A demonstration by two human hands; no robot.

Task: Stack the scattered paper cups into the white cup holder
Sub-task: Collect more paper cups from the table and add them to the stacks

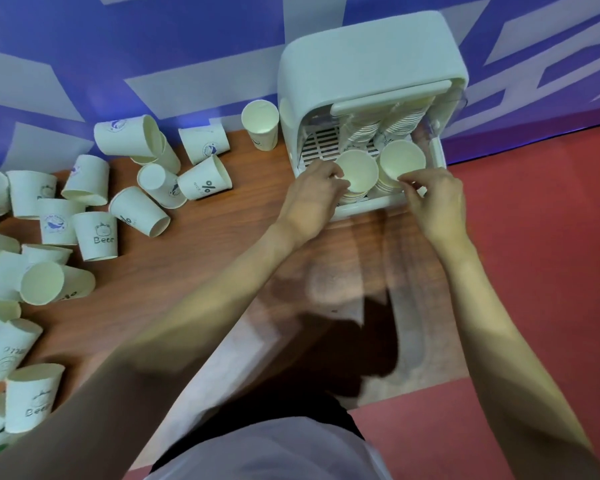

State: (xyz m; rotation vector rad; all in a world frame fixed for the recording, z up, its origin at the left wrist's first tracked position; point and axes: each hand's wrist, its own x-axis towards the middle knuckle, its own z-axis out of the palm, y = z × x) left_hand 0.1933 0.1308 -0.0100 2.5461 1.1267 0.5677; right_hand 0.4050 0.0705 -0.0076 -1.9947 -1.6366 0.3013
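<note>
Two hands work at the holder's (pixel 371 53) open front. The left hand (pixel 317 188) pinches the rim of the left stack's (pixel 355 174) top cup; the right hand (pixel 433 199) pinches the rim of the right stack (pixel 400 161) just ahead of it. Seating step, I judge. Far left of both hands, loose cups (pixel 94 233) lie scattered on the table (pixel 194 265). Next: let go and fetch another cup.

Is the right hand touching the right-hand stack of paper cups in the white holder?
Touching: the head view shows right hand fingers pinching the stack's top rim.
</note>
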